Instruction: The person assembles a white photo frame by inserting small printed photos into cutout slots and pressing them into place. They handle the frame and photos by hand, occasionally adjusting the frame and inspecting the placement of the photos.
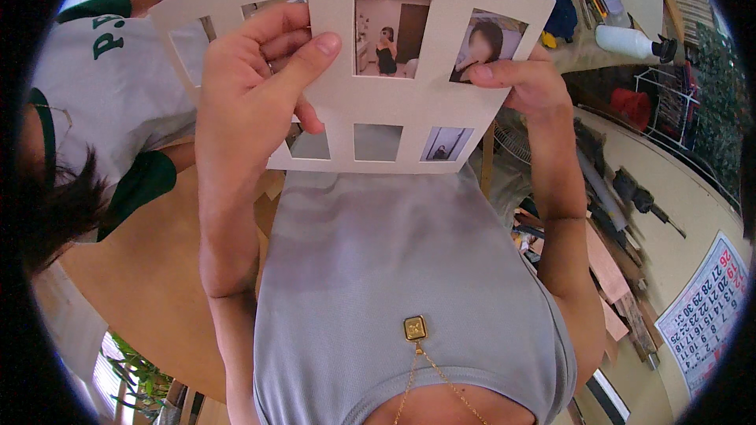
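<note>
A white photo mat (382, 102) with two rows of rectangular cut-out windows is held up before my chest. Photos fill some windows: a full-length print (413, 20) at top middle, a portrait print (492, 27) at top right and a small print (447, 144) at bottom right. My grey shirt shows through the bottom middle window. My right hand (539, 90) grips the mat's right edge, thumb on the face over the portrait's corner. My left hand (244, 98) lies across the left windows, fingers curled and thumb extended; whatever they pinch is hidden.
Another person in a white and green shirt (134, 86) is close on the left, beside a brown board (150, 291). A white bottle (626, 42) and a dark cloth (551, 4) lie at the far right. Wood scraps (610, 267) and a calendar (705, 315) are on the right.
</note>
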The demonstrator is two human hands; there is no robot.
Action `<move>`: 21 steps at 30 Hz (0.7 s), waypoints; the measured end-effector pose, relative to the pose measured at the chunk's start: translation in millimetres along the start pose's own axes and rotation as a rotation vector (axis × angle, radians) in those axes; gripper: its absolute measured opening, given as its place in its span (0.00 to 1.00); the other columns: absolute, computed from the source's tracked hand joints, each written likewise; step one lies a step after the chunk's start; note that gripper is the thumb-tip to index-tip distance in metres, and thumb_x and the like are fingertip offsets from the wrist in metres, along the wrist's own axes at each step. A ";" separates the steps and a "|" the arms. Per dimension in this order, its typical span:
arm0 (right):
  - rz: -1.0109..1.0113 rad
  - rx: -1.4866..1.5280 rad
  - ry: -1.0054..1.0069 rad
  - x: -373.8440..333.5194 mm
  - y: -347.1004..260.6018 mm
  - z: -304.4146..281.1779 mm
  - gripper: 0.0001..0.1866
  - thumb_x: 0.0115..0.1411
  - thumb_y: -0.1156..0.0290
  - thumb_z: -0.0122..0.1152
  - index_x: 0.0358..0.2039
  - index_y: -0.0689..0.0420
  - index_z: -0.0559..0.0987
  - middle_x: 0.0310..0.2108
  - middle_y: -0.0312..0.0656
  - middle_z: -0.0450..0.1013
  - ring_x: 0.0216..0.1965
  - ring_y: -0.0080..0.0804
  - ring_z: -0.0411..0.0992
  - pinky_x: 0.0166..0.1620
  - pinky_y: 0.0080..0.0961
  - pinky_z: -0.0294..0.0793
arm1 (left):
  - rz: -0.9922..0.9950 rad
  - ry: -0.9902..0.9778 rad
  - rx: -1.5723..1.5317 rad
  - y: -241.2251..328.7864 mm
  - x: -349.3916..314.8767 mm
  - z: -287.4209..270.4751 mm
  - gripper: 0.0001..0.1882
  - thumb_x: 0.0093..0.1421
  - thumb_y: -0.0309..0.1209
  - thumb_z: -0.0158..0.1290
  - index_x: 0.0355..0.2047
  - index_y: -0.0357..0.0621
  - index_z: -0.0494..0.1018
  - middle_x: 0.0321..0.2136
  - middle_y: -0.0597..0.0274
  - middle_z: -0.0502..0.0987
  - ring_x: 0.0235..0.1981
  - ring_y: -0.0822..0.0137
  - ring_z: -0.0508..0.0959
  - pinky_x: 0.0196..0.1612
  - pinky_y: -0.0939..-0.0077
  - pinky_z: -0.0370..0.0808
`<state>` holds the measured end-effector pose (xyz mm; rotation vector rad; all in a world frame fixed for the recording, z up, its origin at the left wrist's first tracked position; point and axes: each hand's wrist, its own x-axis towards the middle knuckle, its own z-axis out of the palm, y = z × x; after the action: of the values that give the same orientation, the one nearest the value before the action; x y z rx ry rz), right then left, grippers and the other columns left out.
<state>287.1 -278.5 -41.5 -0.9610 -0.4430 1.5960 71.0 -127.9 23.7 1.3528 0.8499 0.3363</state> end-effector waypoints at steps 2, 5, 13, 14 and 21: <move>-0.008 -0.007 -0.006 -1.6 -0.4 2.5 0.24 0.44 0.82 0.64 0.46 0.62 0.74 0.40 0.42 0.74 0.41 0.32 0.73 0.43 0.29 0.73 | -0.012 -0.013 -0.029 0.0 0.2 -0.9 0.14 0.56 0.27 0.54 0.41 0.33 0.71 0.29 0.60 0.77 0.22 0.78 0.75 0.13 0.87 0.67; -0.016 -0.058 0.026 -5.7 -2.9 6.7 0.26 0.44 0.82 0.64 0.47 0.61 0.73 0.40 0.42 0.74 0.42 0.32 0.72 0.46 0.29 0.72 | -0.027 -0.046 -0.059 -0.9 0.3 -2.7 0.13 0.55 0.26 0.54 0.41 0.34 0.71 0.29 0.61 0.77 0.22 0.79 0.74 0.12 0.87 0.67; -0.027 -0.142 0.012 -14.8 -11.1 20.3 0.28 0.45 0.80 0.64 0.50 0.60 0.71 0.43 0.39 0.72 0.46 0.30 0.70 0.49 0.27 0.68 | -0.046 -0.056 -0.149 -2.5 -3.5 -5.6 0.12 0.54 0.26 0.55 0.39 0.35 0.72 0.29 0.61 0.77 0.22 0.79 0.73 0.11 0.87 0.66; -0.013 -0.177 0.013 -16.2 -11.8 20.1 0.28 0.45 0.80 0.65 0.50 0.60 0.71 0.43 0.39 0.72 0.46 0.29 0.69 0.50 0.27 0.67 | -0.051 -0.052 -0.155 -2.6 -4.4 -5.5 0.12 0.54 0.26 0.56 0.38 0.35 0.72 0.29 0.61 0.77 0.21 0.79 0.73 0.11 0.87 0.66; -0.025 -0.177 0.015 -18.6 -13.3 23.3 0.31 0.45 0.79 0.66 0.52 0.60 0.69 0.45 0.39 0.71 0.47 0.29 0.68 0.51 0.27 0.66 | -0.043 -0.052 -0.190 -3.4 -7.5 -4.1 0.11 0.53 0.27 0.56 0.37 0.36 0.72 0.30 0.62 0.77 0.23 0.80 0.72 0.11 0.88 0.64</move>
<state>277.4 -287.4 -11.7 -1.0954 -0.5908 1.5450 62.2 -130.8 23.1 1.1610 0.7823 0.3378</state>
